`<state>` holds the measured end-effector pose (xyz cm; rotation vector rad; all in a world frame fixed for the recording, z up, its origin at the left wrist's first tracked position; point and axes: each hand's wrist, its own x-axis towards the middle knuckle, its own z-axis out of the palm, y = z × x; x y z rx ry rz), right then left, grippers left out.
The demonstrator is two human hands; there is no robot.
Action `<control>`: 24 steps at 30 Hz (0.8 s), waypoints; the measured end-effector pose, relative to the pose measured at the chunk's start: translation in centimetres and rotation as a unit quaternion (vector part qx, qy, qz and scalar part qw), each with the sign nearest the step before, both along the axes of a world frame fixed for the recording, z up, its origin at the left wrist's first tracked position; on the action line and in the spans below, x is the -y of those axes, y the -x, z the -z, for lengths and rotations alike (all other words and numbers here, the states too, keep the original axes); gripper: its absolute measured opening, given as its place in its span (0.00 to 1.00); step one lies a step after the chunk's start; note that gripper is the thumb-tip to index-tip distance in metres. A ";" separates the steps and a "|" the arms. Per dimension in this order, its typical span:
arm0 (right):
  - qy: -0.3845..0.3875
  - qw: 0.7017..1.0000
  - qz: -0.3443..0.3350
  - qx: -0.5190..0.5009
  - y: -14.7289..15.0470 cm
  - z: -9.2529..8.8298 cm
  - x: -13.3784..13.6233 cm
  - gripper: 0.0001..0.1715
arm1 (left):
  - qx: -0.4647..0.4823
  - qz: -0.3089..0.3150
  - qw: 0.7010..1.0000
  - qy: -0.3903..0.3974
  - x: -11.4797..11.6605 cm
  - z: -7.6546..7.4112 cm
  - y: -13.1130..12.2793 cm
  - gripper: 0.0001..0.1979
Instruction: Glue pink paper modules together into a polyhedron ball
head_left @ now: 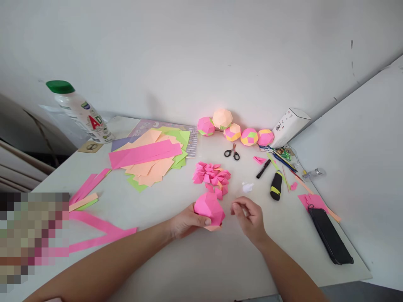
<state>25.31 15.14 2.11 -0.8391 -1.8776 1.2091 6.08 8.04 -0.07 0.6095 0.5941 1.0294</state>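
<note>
My left hand point(189, 220) grips a faceted pink paper ball point(210, 207), its thumb across the near side and peach paper showing underneath. Just right of the ball, my right hand point(250, 218) hovers with thumb and fingers curled into a pinch; whatever lies between the fingertips, if anything, is too small to see. Behind the ball is a heap of folded pink paper pieces point(211, 174), a few of them peach. A small white blob point(247, 187) rests on the table beyond my right hand.
Paper sheets point(151, 157) and cut strips point(103, 241) cover the left side, near a white bottle point(83, 111). Finished paper balls point(233, 132) line the wall. Scissors point(232, 152), a black pen point(263, 168), a cutter point(276, 186) and a black phone-like case point(330, 235) lie rightward.
</note>
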 end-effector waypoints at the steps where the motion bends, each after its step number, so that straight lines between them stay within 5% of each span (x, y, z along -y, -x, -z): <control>1: -0.079 0.995 0.054 -0.001 -0.2 0.0 -0.2 0.02 | 0.002 -0.008 1.000 0.002 -0.1 0.1 0.2 0.17; 4: -0.201 0.958 0.203 -0.019 -0.9 0.3 -1.0 0.09 | 0.019 -0.033 0.999 0.016 -0.3 0.4 0.6 0.17; 7: -0.133 0.955 0.262 0.034 -1.0 1.0 -2.0 0.23 | 0.031 -0.048 0.998 0.033 -0.5 0.4 0.7 0.17; 10: -0.010 0.966 0.229 0.121 -0.7 2.1 -3.0 0.34 | 0.046 -0.057 0.996 0.044 -0.5 0.5 0.7 0.16; 13: 0.044 0.971 0.164 0.170 -0.3 3.1 -3.7 0.30 | 0.056 -0.077 0.994 0.060 -0.5 0.6 0.5 0.15; 18: -0.009 0.976 0.108 0.187 -0.5 2.8 -3.7 0.26 | 0.077 -0.090 0.989 0.086 -0.6 0.7 0.4 0.13; 24: -0.095 0.990 0.024 0.098 -1.6 -0.7 -2.7 0.20 | 0.110 -0.098 0.984 0.102 -0.8 0.6 0.5 0.15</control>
